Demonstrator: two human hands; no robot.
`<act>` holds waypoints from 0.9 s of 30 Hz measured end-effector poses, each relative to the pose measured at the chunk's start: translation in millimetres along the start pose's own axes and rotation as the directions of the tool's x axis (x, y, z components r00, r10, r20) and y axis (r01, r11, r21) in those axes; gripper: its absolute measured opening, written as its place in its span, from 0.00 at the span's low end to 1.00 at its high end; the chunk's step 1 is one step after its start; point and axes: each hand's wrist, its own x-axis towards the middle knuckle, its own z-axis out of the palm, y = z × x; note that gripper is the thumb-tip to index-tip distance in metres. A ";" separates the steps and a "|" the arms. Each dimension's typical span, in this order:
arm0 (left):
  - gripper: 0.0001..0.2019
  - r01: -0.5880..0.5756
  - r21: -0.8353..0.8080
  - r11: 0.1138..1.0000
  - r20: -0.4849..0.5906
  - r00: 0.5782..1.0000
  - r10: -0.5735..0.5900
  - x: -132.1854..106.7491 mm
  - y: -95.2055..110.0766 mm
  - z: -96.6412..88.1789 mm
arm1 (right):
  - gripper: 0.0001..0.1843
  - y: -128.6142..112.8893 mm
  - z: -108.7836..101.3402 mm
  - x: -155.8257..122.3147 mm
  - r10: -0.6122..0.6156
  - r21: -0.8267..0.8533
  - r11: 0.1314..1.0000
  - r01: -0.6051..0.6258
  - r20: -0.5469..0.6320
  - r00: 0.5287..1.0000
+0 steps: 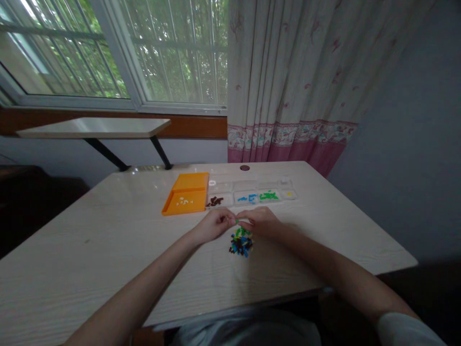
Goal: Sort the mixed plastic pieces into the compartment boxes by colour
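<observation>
My left hand (215, 224) and my right hand (262, 222) meet above the table, fingertips closed around a small green piece (236, 221) that shows between them. Just below them lies a mixed pile of small pieces (241, 242) in green, yellow, blue and dark brown. Beyond my hands, clear plastic trays (247, 202) have compartments. Dark brown pieces (215, 201) lie in the left one, then blue pieces (248, 198), green pieces (268, 195) and a bit of yellow (289, 194) at the right. The pieces are too small for me to tell their exact kind.
An open orange case (190, 181) stands left of the trays, with several white pieces (184, 202) in it. A raised shelf (104, 127) on black brackets is at the back left. A round dark cap (245, 167) sits near the table's (118, 254) back edge, before the curtain (288, 96).
</observation>
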 end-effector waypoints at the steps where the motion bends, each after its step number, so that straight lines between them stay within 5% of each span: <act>1: 0.16 0.028 -0.047 0.999 0.006 1.000 -0.027 0.4 -1.7 1.3 | 0.11 -0.9 1.0 -0.2 -0.008 -0.010 1.000 0.008 -0.029 1.000; 8: 0.19 0.096 -0.295 0.951 0.028 0.995 -0.091 2.7 -7.0 5.2 | 0.11 -2.7 1.8 0.3 -0.006 0.039 0.999 0.011 -0.122 0.992; 17: 0.20 0.114 -0.409 0.905 0.000 0.992 -0.125 4.7 -6.7 7.4 | 0.10 -8.3 -0.5 2.6 0.201 0.308 0.936 -0.169 -0.075 0.977; 23: 0.11 -0.079 -0.062 0.995 -0.008 0.997 0.079 0.7 3.1 1.9 | 0.11 0.4 -6.4 3.9 0.188 0.268 0.956 -0.119 -0.246 0.951; 27: 0.12 -0.223 0.196 0.955 0.092 0.974 0.209 -3.5 7.9 1.8 | 0.11 7.4 -16.7 4.4 0.183 0.250 0.964 -0.091 -0.373 0.910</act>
